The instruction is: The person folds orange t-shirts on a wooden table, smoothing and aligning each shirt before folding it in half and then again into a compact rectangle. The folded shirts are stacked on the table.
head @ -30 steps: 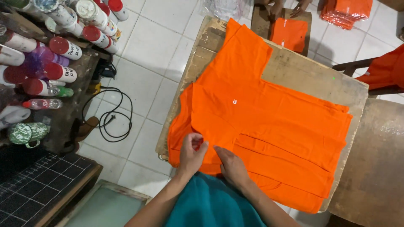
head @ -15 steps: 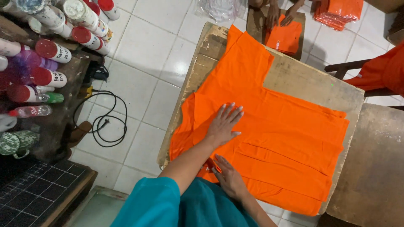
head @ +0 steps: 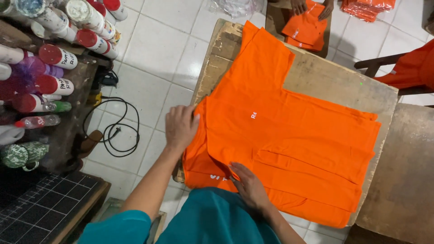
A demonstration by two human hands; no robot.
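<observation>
- The left hand (head: 181, 126) is now laid flat at the 9 o'clock edge of the orange shirt (head: 289, 135), fingers spread, clamped on nothing; half a second ago it was pressed nearer the shirt's middle, so it has been drawn outward across the cloth.
- The right hand (head: 248, 185) has been kept at 6 o'clock, palm down on the near hem, fingers together, nothing pinched.
- From this it is judged that the cloth is being smoothed flat, not lifted.
- The shirt is spread on the worn wooden desk (head: 334, 77), one sleeve stretched toward 12 o'clock, folded layers stacked toward 4 o'clock.
- The shirt's left edge is hung slightly past the desk's rim; bare board is left at 1 to 2 o'clock.
- Tiled floor (head: 153, 54) with a black cable (head: 117, 135) lies at 9 o'clock; capped bottles (head: 54, 86) are crowded beyond.
- Another person's hands (head: 312, 7) are seen on folded orange cloth (head: 305, 29) at 12 o'clock.
</observation>
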